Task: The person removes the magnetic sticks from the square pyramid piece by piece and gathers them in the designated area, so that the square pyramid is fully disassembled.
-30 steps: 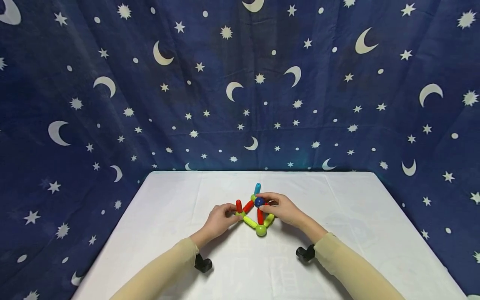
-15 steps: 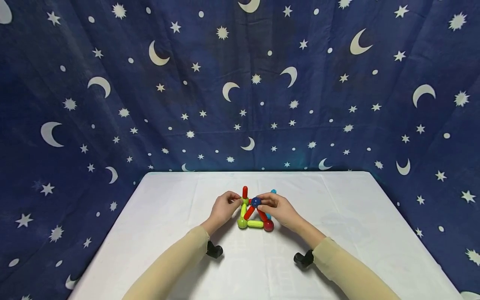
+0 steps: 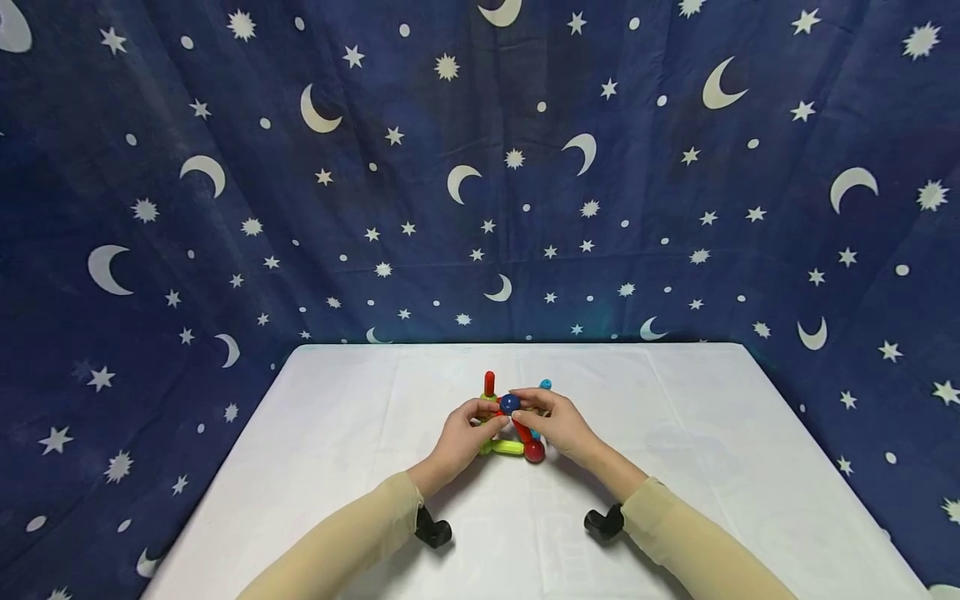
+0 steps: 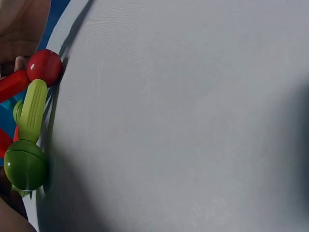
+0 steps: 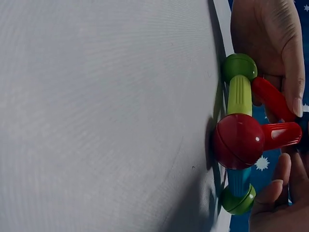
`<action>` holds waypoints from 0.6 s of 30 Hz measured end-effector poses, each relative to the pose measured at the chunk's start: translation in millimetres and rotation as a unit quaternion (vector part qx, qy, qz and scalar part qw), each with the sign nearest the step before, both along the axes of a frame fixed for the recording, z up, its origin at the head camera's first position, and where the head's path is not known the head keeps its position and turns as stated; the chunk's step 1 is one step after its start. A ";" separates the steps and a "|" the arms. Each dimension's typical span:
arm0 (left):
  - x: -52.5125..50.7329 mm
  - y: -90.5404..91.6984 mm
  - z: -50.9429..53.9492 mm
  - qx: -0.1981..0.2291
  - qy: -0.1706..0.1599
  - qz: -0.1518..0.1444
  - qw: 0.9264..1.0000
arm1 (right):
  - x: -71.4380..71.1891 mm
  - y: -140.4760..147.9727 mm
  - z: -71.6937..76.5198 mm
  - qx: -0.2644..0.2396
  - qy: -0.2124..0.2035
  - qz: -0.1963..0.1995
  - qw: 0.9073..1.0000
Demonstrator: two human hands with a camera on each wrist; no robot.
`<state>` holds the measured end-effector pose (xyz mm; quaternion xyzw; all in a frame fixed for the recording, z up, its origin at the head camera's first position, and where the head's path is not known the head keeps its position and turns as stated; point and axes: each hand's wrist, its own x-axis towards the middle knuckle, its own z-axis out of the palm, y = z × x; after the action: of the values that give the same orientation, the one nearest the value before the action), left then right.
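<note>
A ball-and-rod construction toy stands mid-table. Its blue ball (image 3: 510, 404) sits on top, pinched by my right hand (image 3: 564, 427) between thumb and fingers. My left hand (image 3: 463, 440) pinches the leaning red rod (image 5: 273, 98) just under that ball. Another red rod (image 5: 281, 135) slopes from the blue ball down to the red ball (image 3: 534, 451). A yellow-green rod (image 3: 508, 447) joins the red ball to a green ball (image 4: 25, 165), which my left hand mostly covers in the head view. At the back left, a short red rod (image 3: 489, 383) points upward.
A light blue rod (image 3: 545, 384) sticks up behind my right hand. The white-covered table (image 3: 637, 533) stretches around the toy. Black wrist cameras (image 3: 432, 528) hang under both sleeves. A dark blue curtain (image 3: 420, 208) with moons and stars closes off the back and sides.
The toy has turned on the table, bringing the red ball to the front right. My left hand has shifted from the green ball at the left to the red rod beside the blue ball.
</note>
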<state>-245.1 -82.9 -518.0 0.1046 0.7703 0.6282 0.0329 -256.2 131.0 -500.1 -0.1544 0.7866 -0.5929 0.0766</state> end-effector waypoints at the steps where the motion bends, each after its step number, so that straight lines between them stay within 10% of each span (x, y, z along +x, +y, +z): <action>1: -0.2 0.4 -0.6 0.005 -0.001 0.002 1.000 | 0.5 -0.4 0.3 -0.001 0.000 -0.001 1.000; 18: -0.1 -1.1 5.7 0.015 -0.027 0.005 1.000 | 0.6 -3.2 0.5 -0.006 0.001 -0.031 0.999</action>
<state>-245.2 -84.0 -512.3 0.0846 0.7598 0.6427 0.0493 -255.5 127.8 -499.7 -0.1309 0.7878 -0.5993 0.0562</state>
